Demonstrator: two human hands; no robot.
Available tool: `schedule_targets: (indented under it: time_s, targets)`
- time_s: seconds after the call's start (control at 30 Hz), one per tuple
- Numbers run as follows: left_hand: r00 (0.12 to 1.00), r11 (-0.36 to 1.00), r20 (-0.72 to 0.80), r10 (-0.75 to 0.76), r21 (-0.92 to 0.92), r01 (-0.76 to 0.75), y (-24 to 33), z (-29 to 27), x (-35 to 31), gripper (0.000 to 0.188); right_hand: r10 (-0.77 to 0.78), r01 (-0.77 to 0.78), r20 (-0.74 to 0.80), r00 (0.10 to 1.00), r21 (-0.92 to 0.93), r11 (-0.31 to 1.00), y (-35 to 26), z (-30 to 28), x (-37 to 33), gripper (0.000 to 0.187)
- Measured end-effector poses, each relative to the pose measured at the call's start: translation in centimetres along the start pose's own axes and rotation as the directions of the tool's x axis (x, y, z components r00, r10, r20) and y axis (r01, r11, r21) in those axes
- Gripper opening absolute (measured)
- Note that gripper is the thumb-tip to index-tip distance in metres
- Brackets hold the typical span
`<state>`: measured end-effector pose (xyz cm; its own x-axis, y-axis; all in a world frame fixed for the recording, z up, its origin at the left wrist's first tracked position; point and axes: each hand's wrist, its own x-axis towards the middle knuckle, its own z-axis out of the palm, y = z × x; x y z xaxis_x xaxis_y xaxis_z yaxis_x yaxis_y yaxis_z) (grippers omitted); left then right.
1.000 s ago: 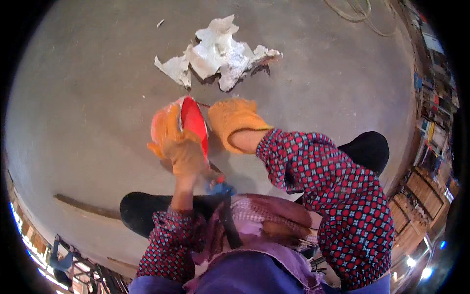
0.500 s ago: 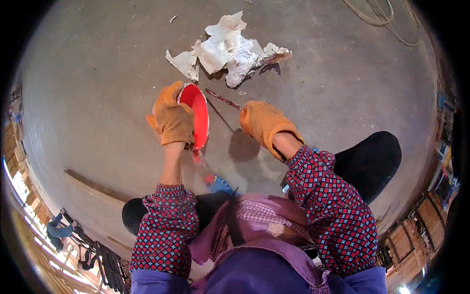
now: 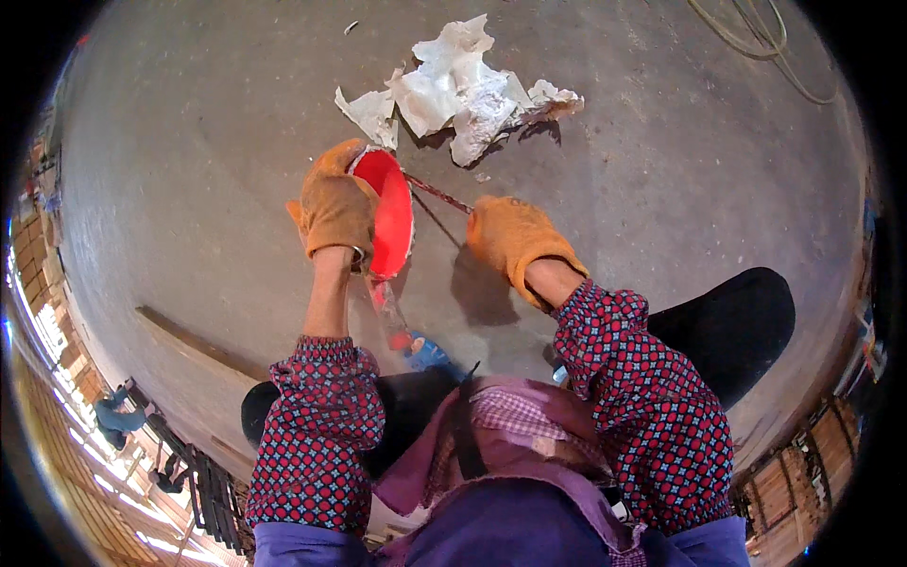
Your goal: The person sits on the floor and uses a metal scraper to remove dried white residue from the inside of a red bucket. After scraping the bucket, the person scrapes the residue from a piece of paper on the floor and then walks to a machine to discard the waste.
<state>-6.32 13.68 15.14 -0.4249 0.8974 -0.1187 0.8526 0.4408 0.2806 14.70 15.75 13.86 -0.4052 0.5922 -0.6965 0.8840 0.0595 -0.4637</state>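
Note:
My left hand point(image 3: 338, 203), in an orange work glove, grips a red bowl-shaped piece point(image 3: 389, 213) with a rough whitish rim. The piece is tilted, its red hollow facing right. In my right hand point(image 3: 520, 236), also gloved in orange, is a thin rod point(image 3: 439, 196) with dark red stains. Its far end meets the rim of the red piece on the right side; whether it touches the rim or passes behind it, I cannot tell. My left fingers are partly hidden behind the piece.
Crumpled white sheets point(image 3: 463, 90) lie on the concrete floor ahead. Below the red piece is a clear bottle-like item point(image 3: 389, 317) with red on it, beside a blue shoe point(image 3: 427, 355). A wooden plank point(image 3: 194, 342) rests at left; a hose point(image 3: 756, 42) curls at far right.
The rod's tip has come up against the red piece's rim, where before there was a small gap. The red piece has turned slightly. The whole view has shifted a little.

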Motion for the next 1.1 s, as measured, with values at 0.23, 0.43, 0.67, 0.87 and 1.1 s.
schedule_targets:
  time_s: [0.23, 0.43, 0.67, 0.87, 1.1]
  targets:
    - [0.964, 0.988, 0.213, -0.156, 0.053, 0.148, 1.6, -0.8, 2.2, 0.040, 0.008, -0.008, 0.036, 0.999, -0.008, 1.000, -0.1, -0.6, 0.3, 0.024]
    - [0.970, 0.997, 0.229, -0.082, 0.004, 0.083, -0.3, 0.5, 3.1, 0.037, -0.014, 0.013, -0.024, 1.000, -0.027, 1.000, -0.5, -0.6, 1.0, 0.025]
    - [0.981, 0.998, 0.187, -0.043, 0.049, 0.035, 0.7, 0.1, 2.4, 0.043, -0.054, 0.059, 0.058, 0.997, -0.092, 0.994, -3.0, -3.5, 2.8, 0.024]
    - [0.950, 0.507, 0.174, -0.259, -0.813, 0.287, -4.5, 4.2, -1.4, 0.044, -0.054, 0.065, 0.063, 0.997, -0.185, 0.981, -4.3, -2.4, 5.3, 0.026]
    - [0.997, 0.662, 0.071, -0.003, -0.748, 0.055, -2.0, 4.8, -7.1, 0.048, -0.082, 0.093, 0.062, 0.995, -0.195, 0.976, -6.3, -3.0, 4.2, 0.025]
